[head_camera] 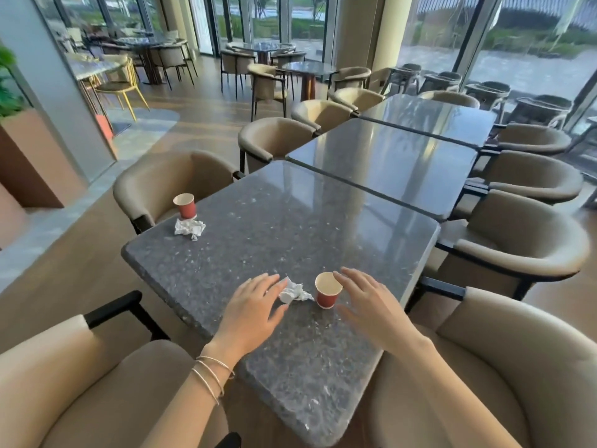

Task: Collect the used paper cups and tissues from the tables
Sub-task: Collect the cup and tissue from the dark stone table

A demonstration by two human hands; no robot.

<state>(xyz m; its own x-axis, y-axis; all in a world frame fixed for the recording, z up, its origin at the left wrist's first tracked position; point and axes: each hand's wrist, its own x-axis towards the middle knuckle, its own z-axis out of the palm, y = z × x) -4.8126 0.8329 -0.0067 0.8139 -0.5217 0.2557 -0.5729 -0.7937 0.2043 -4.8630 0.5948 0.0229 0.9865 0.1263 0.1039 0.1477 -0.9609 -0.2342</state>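
Occupying the centre of the frame, a speckled grey stone table (290, 227) runs from the lower middle up towards the right, where a second table (387, 163) and a third table (429, 118) stand end to end with it in one row. Beige tub armchairs line both long sides of the row; one armchair (80, 383) fills the lower left corner and another armchair (517, 367) fills the lower right corner.

Both forearms enter from the bottom edge and extend over the near end of the speckled table. The left hand (255, 312), just left of lower centre, is flat with its fingers straight and together. Its fingertips reach the left edge of a crumpled white tissue (295, 293); whether they press it cannot be told. The right hand (368, 302), just right of lower centre, has its fingers spread and relaxed and grips nothing. Its forefinger tip lies at the rim of a red paper cup (328, 292), and its thumb lies low beside the cup's right side.

This cup stands upright on the table, just right of the tissue and between the two hands. A second red paper cup (185, 205) stands upright at the table's left edge, left of centre in the frame, well apart from both hands. A second crumpled tissue (190, 228) lies directly below that cup in the frame, touching its base. Three thin metal bangles (211, 375) circle the left wrist.
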